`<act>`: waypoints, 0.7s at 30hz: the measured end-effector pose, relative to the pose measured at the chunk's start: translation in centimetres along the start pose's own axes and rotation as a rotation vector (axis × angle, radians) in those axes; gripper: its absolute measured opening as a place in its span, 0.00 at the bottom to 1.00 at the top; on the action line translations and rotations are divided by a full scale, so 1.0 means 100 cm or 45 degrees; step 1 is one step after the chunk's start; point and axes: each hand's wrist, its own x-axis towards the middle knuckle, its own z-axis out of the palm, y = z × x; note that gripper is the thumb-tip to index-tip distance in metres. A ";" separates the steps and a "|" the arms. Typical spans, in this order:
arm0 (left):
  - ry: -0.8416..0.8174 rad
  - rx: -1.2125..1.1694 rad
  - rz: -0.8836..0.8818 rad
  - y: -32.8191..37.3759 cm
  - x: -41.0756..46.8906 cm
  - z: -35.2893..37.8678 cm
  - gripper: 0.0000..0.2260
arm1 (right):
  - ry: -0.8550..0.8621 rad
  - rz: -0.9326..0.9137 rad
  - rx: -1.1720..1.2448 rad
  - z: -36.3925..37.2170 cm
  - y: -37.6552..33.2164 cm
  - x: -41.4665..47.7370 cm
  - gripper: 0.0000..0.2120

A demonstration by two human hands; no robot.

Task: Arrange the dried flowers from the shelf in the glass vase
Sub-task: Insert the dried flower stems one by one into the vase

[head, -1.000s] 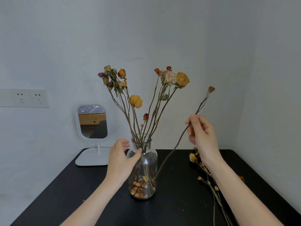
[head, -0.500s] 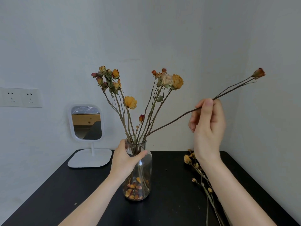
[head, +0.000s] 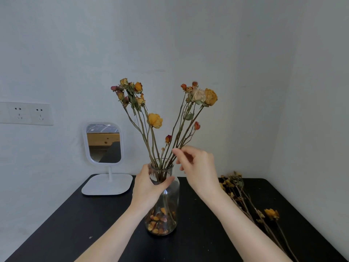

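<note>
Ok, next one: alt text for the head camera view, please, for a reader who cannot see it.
A person's left hand grips the neck of a glass vase of dried flowers on a black table, while the right hand pinches a stem just above the rim. More dried stems lie on the table to the right; a small white mirror stands at the left by the wall.

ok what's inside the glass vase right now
The glass vase holds a bunch of dried flower stems standing up through its neck, and loose dried petals lie at the bottom. The left hand wraps the neck, hiding part of the stems there.
</note>
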 end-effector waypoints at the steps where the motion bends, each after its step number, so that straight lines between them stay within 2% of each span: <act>1: 0.001 -0.002 0.005 0.000 0.000 0.000 0.26 | -0.017 0.027 -0.049 0.004 0.000 0.000 0.09; 7: 0.010 0.004 0.023 0.000 0.000 0.000 0.24 | -0.045 0.050 -0.188 0.023 -0.005 -0.002 0.12; 11: -0.007 -0.024 0.004 -0.001 -0.001 0.000 0.23 | 0.157 0.003 -0.184 0.020 -0.011 0.000 0.14; 14: 0.006 -0.031 0.009 -0.001 -0.001 0.001 0.23 | 0.248 -0.017 -0.132 0.016 -0.014 0.004 0.11; 21: 0.017 -0.010 0.012 -0.003 0.000 0.002 0.22 | 0.056 0.040 -0.300 0.023 -0.010 0.002 0.12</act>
